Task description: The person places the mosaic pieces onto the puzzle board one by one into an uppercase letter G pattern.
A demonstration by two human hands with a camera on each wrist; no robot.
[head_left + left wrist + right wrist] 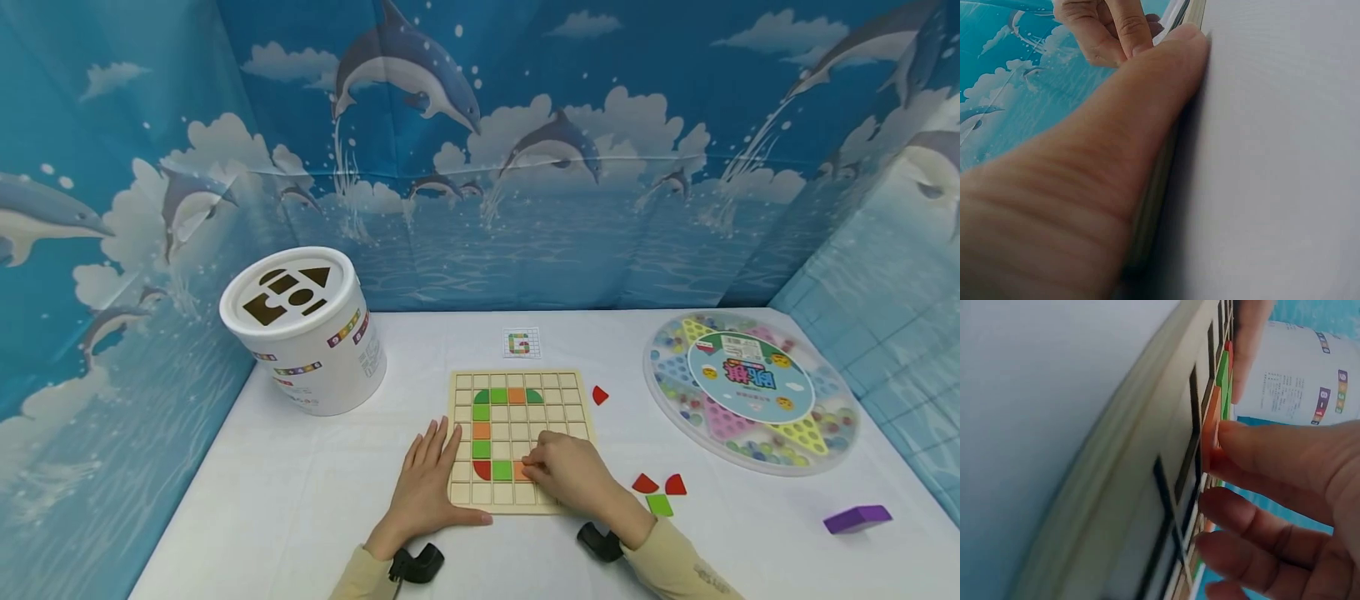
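The grip of the right hand (pixel 567 468), the nearer one, pinches an orange square (pixel 518 472), just right of a green square (pixel 502 471) on the board (pixel 513 494). The left hand (pixel 422 490) lies spread about the board's near-left corner.

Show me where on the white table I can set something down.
Free: left front, between the bucket and the left hand; right front, between the loose green square and the purple block. Crowded: the board, where the right hand holds an orange square, and beside its wrist, among loose red pieces.
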